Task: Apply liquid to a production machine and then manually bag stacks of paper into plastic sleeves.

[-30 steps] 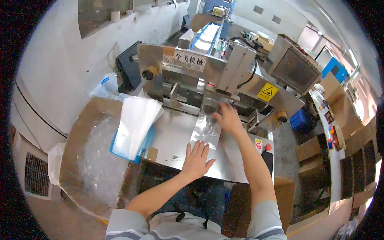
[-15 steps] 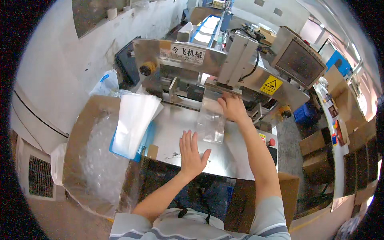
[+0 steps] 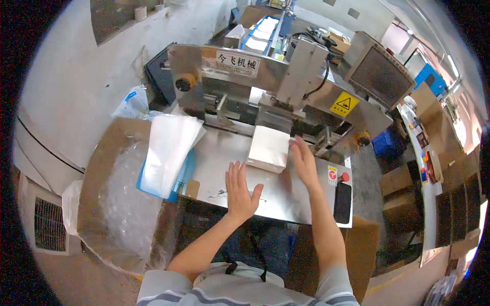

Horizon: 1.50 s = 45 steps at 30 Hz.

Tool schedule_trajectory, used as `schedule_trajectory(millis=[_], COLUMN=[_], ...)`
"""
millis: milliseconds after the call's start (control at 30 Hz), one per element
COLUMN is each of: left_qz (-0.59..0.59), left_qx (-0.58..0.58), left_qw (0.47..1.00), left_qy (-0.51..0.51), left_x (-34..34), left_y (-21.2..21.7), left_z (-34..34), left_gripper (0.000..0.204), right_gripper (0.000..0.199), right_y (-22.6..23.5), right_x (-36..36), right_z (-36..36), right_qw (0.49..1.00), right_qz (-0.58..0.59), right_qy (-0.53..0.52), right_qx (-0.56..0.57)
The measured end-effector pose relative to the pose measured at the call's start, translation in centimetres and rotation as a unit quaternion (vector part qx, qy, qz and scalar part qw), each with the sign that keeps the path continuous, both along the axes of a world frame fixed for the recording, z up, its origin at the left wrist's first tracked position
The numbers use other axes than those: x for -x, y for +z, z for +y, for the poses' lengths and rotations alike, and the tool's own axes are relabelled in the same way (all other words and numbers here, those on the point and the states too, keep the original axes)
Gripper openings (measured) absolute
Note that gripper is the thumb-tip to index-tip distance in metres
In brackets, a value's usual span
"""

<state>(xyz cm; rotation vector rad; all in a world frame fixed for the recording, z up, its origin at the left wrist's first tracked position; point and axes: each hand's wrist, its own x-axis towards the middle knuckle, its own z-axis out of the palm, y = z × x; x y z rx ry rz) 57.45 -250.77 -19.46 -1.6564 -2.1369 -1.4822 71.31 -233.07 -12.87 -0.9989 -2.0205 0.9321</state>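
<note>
A white block-shaped stack (image 3: 268,148), perhaps paper, rests on the steel worktop in front of a machine (image 3: 301,71). Clear film seems to wrap it, and its far end lies at the machine's opening. Beside its right edge is my right hand (image 3: 304,164), fingers stretched out; whether they touch it I cannot tell. My left hand (image 3: 241,193) is raised with fingers up and thumb apart, nearest the stack's near left corner and holding nothing. Left of the worktop, a pile of flat clear bags (image 3: 168,153) lies on a blue tray (image 3: 182,184).
A cardboard box (image 3: 97,204) with crumpled clear plastic stands at the left. A red button (image 3: 344,177) and a black phone-like slab (image 3: 342,203) sit at the worktop's right edge. A monitor (image 3: 380,76) is mounted at the right. Behind the machine runs a blue-edged conveyor (image 3: 262,34).
The white stack has come out onto the worktop where a flat clear bag lay. My right hand has drawn back toward me from the machine's opening. My left hand has barely moved.
</note>
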Motion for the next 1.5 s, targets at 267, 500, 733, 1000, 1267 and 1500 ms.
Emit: schedule_trajectory(millis=[267,500,733,1000,1267,1500], left_qz=[-0.189,-0.346,-0.37,-0.318,0.134,-0.549], left_qx=[0.013,0.059,0.174,0.03,-0.01,0.105], left_qw=[0.982,0.935,0.911,0.94,0.918,0.825], left_qy=[-0.025,-0.042,-0.041,-0.123,-0.373,-0.087], left_x=[0.7,3.7,5.6,1.5,-4.9,4.5], left_y=[0.3,1.2,3.7,5.9,5.3,0.7], left_z=[2.3,8.8,11.6,6.1,-0.9,16.4], left_gripper=[0.064,0.076,0.087,0.067,0.051,0.044], right_gripper=[0.058,0.072,0.056,0.065,0.061,0.068], right_y=[-3.5,-4.4,-2.1,-3.1,-1.7,-2.4], right_x=[-1.8,-0.7,1.0,-3.3,-9.6,-18.7], right_z=[-3.4,-2.5,-3.4,-5.8,-10.3,-14.3], right_qw=[0.963,0.961,0.963,0.951,0.849,0.884], right_qz=[0.117,0.121,0.142,0.22,0.303,0.293], right_qy=[-0.025,-0.044,-0.052,0.037,-0.026,-0.094], right_qx=[0.242,0.245,0.221,0.213,0.432,0.353])
